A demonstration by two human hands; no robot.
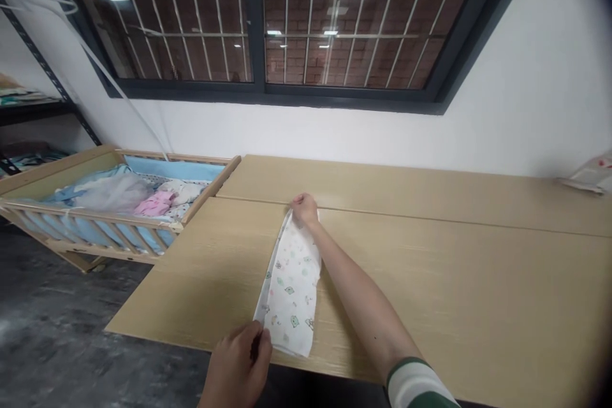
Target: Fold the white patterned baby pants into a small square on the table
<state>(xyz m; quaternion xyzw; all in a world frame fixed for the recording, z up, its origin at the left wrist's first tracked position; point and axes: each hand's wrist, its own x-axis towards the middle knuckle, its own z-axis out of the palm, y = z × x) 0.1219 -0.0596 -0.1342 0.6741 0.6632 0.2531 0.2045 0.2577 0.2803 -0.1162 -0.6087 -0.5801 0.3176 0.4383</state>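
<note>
- near L corner of cloth (294, 287) is pinched by L hand (236, 363), thumb & fingers drawn nearly tog., small gap btwn them behind the grip
- far end of same cloth is held by R hand (305, 209), fingers curled in & closed on its edge; fingertips partly hidden
- R forearm is stretched fwd along cloth's R side, w/ white & green sleeve (421, 386) seen at bottom
- cloth is folded into a long narrow strip, white w/ small green & grey prints; a 2nd layer is shown along its L edge
- cloth is laid lengthwise on tan bench (454, 287), near end just inside front edge, far end by the seam that is run across the top
- white packet (590, 175) is set at far R of bench, part cut off by view
- wooden crib (209, 194) is placed just beside bench on L, lined in blue, w/ pink cloth (155, 203) & sheer whitish fabric (117, 191) inside
- dark shelf (33, 111) w/ stacked fabrics is seen behind crib
- white wall (535, 95) is broken by dark-framed window (259, 19), barred, brick seen beyond
- grey floor (52, 325) is shown lower L
</note>
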